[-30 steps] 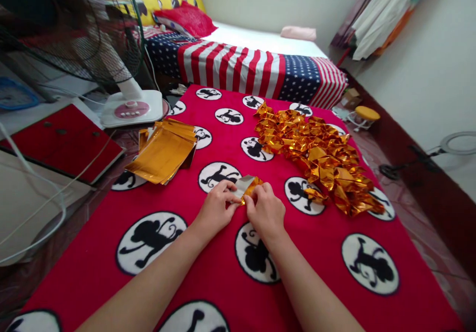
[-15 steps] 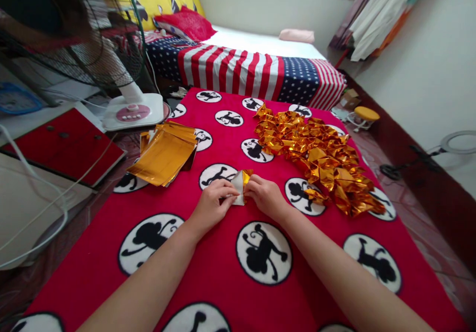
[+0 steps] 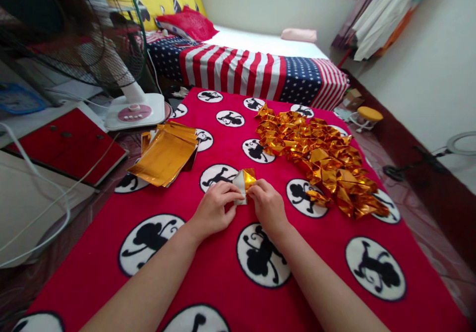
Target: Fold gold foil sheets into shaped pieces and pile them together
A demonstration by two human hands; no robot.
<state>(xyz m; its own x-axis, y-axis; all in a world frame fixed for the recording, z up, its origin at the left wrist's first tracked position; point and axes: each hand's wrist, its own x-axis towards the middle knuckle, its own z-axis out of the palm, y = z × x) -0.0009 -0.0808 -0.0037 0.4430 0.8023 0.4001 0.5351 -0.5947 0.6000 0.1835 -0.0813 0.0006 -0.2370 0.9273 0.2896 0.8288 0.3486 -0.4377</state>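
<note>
Between my hands, on the red cloth (image 3: pixel 186 267) with monkey figures in white circles, is a partly folded sheet of gold foil paper (image 3: pixel 250 175), its pale side showing on the left. My left hand (image 3: pixel 217 204) pinches its left edge, fingers bent over it. From the other side my right hand (image 3: pixel 267 204) grips the lower right edge, fingertips pressed together. A stack of flat gold foil sheets (image 3: pixel 163 156) lies to the left, beyond my left hand. Many folded gold foil pieces (image 3: pixel 320 156) are heaped to the right, with one piece (image 3: pixel 316 197) at the heap's near edge.
An electric fan (image 3: pixel 136 111) stands at the left beside a red-topped cabinet (image 3: pixel 67 141) and a loose white cable (image 3: pixel 48 183). Behind the cloth is a bed (image 3: pixel 238 71) with a striped and starred cover. A yellow stool (image 3: pixel 369 113) is on the floor at right.
My right hand has shifted slightly down along the paper, and more of its gold side shows. My left fingers have changed their bend on the pale side. The view has shifted slightly.
</note>
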